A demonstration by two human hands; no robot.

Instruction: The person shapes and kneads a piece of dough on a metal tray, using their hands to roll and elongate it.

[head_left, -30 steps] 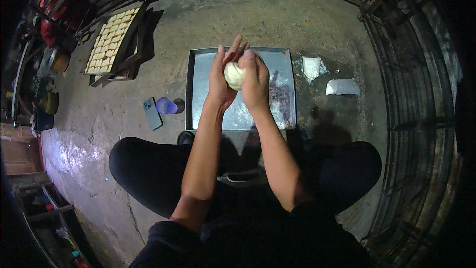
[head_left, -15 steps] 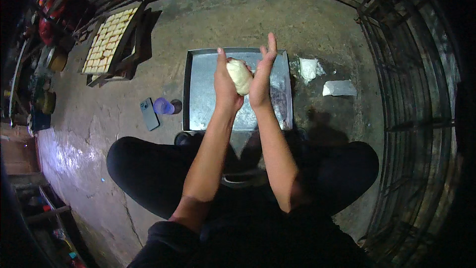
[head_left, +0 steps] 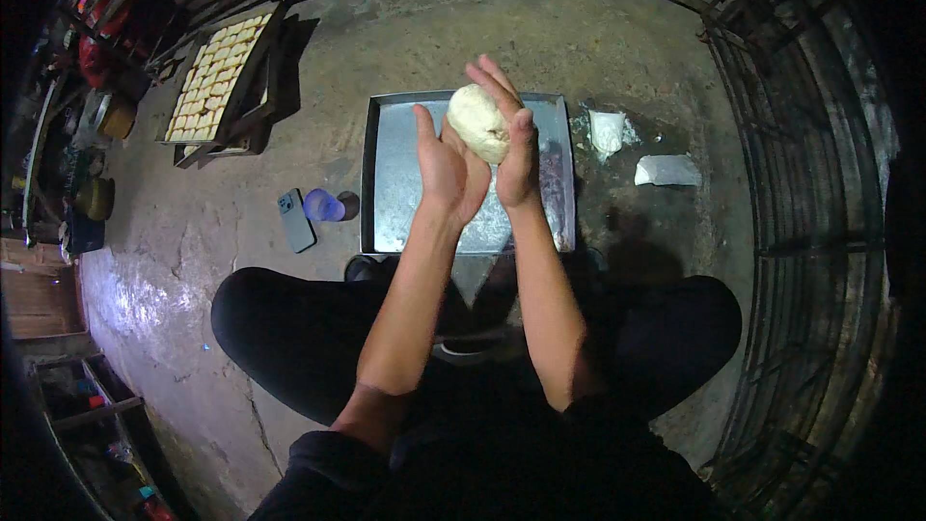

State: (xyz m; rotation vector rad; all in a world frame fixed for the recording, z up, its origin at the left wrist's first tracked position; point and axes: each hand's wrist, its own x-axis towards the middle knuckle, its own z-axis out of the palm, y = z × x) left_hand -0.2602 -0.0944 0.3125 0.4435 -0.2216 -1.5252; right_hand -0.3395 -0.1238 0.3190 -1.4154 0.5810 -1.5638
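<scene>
A pale lump of dough (head_left: 476, 123) is held between my two hands above a shallow metal tray (head_left: 400, 222) on the floor. My left hand (head_left: 453, 176) supports it from below and the left, palm turned up and thumb pointing away; its other fingers are hidden beneath the dough. On the dough's right side rests my right hand (head_left: 518, 156), its fingers lying along it and reaching past its far end. Whitish smears mark parts of the tray's bottom.
Left of the tray lie a phone (head_left: 297, 220) and a purple cup (head_left: 321, 205). To the right are an open bag of white powder (head_left: 607, 133) and a white packet (head_left: 667, 171). Rows of dough pieces (head_left: 220, 77) fill a tray at far left. Metal racks (head_left: 801, 251) line the right.
The dough has moved away from me and turned, showing a rounder, rougher side. My right hand's fingers have tipped left over it, and my left palm has opened upward.
</scene>
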